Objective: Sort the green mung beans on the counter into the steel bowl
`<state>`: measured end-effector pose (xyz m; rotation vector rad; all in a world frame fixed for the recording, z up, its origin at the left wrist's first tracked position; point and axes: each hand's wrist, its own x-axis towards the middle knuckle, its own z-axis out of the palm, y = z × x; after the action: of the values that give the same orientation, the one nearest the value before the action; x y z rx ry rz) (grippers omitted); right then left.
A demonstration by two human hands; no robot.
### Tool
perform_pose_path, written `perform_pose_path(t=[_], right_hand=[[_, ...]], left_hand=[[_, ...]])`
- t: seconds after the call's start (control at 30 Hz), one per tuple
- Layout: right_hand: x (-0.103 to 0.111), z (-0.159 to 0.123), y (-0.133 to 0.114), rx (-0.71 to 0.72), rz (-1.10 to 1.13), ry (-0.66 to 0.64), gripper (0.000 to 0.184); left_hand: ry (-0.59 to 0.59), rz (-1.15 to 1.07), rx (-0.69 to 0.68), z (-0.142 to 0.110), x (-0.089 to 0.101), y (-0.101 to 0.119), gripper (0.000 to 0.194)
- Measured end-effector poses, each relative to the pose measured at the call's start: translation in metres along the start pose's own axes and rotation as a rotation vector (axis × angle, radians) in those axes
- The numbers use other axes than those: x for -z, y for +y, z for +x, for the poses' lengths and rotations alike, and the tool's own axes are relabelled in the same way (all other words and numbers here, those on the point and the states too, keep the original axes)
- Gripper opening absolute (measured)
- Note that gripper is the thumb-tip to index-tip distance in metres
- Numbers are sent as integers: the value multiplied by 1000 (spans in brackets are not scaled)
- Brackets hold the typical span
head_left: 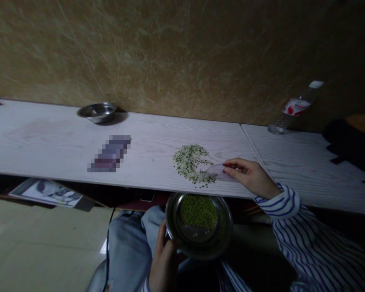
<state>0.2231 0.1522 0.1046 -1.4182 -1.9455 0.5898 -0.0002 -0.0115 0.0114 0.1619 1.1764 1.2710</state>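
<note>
R hand (249, 175) pinches clear card (216, 171), L hand (166, 257) holds near bowl (226, 223); prob. best push beans (185, 164) slow w/ card flat.

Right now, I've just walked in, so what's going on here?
A person's left hand holds a metal bowl of small green beans beside the table. The right hand pinches a clear plastic piece against scattered green and white grains on the tabletop. A second bowl stands near the wall.
</note>
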Motion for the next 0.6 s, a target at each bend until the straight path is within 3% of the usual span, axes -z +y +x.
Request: perform_pose_path(t=[0.33,0.6], right_hand=[[13,-25,15,-39,-55,103,26],[8,-28,21,-65,-46,82,25]], left_hand=[[-15,-13,7,3,5,-4,81],[-23,3,19,2,3,0,81]])
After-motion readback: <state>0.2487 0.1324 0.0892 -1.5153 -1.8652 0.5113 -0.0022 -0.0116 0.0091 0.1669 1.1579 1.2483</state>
